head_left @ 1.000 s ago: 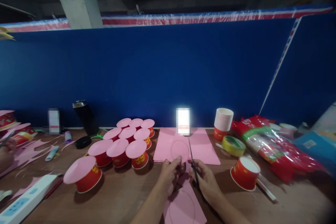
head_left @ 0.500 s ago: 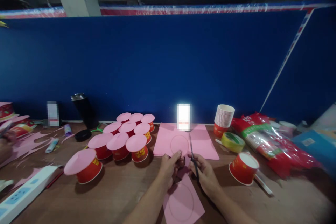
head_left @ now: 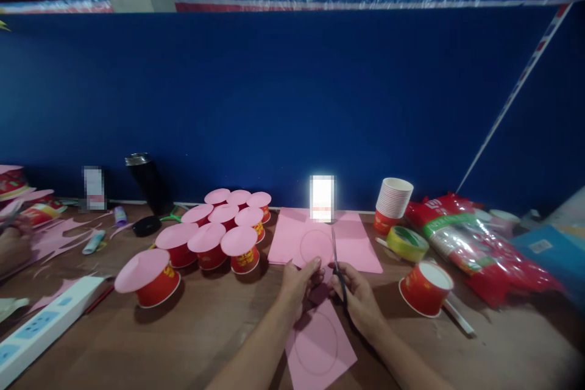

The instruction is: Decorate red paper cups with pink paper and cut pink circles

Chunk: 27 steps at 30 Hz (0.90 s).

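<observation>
Closed around a pair of dark scissors (head_left: 336, 256) is my right hand (head_left: 359, 295), the blades pointing up and away from me over the pink paper. My left hand (head_left: 299, 283), fingers bent, pinches a piece of pink paper (head_left: 326, 277) beside the scissors, mostly hidden by the fingers. Below the hands lies a pink sheet (head_left: 320, 347) with a drawn circle. I cannot tell whether it joins the held piece. Beyond the hands, a stack of pink paper (head_left: 356, 244) rests on the table, and another drawn circle shows there.
Several red paper bowls with pink paper discs (head_left: 240, 241) stand left. To the right are a red bowl (head_left: 427, 289), stacked bowls (head_left: 393, 201), yellow tape (head_left: 406, 242) and a red plastic package (head_left: 475, 250). A power strip (head_left: 55, 323) and another person's hand (head_left: 16, 241) are far left.
The whole view has shifted slightly, with the table's things sitting a little higher. Both hands keep nearly the same place, and the scissors stay in my right hand.
</observation>
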### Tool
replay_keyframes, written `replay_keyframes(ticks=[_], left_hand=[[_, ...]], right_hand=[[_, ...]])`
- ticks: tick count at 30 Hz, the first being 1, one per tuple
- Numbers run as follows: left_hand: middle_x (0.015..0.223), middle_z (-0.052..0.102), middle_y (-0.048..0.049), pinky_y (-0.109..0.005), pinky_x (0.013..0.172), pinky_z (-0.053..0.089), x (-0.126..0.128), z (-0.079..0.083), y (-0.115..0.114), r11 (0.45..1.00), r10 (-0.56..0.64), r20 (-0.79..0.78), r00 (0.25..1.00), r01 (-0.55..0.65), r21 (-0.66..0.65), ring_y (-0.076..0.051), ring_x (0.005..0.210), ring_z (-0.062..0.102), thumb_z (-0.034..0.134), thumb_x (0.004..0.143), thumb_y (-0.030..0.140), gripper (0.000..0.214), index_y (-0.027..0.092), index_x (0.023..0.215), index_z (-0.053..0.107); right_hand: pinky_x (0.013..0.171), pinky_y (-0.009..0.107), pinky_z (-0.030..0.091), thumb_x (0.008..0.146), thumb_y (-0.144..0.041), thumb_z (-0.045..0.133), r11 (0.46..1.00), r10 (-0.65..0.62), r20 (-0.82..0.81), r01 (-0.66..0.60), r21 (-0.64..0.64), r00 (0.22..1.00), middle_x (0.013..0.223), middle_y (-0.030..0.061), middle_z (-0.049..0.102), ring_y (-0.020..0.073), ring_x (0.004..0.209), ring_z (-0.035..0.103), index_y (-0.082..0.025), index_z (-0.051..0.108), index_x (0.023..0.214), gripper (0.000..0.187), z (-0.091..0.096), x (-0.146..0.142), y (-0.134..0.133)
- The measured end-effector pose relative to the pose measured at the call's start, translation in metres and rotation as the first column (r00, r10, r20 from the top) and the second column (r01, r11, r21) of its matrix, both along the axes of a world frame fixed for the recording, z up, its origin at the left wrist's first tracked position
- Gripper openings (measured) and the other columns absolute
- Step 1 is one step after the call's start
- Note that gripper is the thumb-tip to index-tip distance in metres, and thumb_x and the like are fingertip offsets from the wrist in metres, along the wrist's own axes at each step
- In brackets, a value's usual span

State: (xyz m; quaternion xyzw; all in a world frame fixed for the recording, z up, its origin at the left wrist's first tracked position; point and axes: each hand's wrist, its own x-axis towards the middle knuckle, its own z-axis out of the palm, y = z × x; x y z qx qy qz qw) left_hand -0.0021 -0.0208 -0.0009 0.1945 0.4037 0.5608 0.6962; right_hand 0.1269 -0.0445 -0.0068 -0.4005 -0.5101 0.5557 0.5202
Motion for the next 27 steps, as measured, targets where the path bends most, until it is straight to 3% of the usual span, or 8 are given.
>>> replay_keyframes(ticks=[5,27], left_hand=[[0.058,0.062,-0.0048,-0.028,0.054,0.051,0.0003,-0.0016,0.0006,0.997,0.033,-0.042,0.999,-0.03,0.077,-0.015,0.052,0.061,0.085,0.051,0.035,0.041,0.012,0.067,0.055],[0.056,0.06,-0.003,-0.026,0.05,0.05,0.0,-0.0041,0.0007,0.999,0.004,-0.074,0.997,0.0,0.048,-0.013,0.052,0.058,0.086,0.049,0.039,0.044,0.013,0.066,0.054]], right_hand=[[0.058,0.024,0.044,0.073,-0.05,0.07,1.0,-0.005,0.019,0.005,0.002,1.0,0.067,-0.0025,0.055,0.0117,0.06,0.051,-0.019,0.059,0.106,0.047,-0.0008,0.0004,0.0005],[0.056,0.021,0.045,0.071,-0.046,0.074,0.999,-0.025,0.018,0.025,0.021,1.0,0.065,-0.0026,0.054,0.0106,0.059,0.05,-0.019,0.059,0.1,0.042,0.0009,-0.0009,0.0012]])
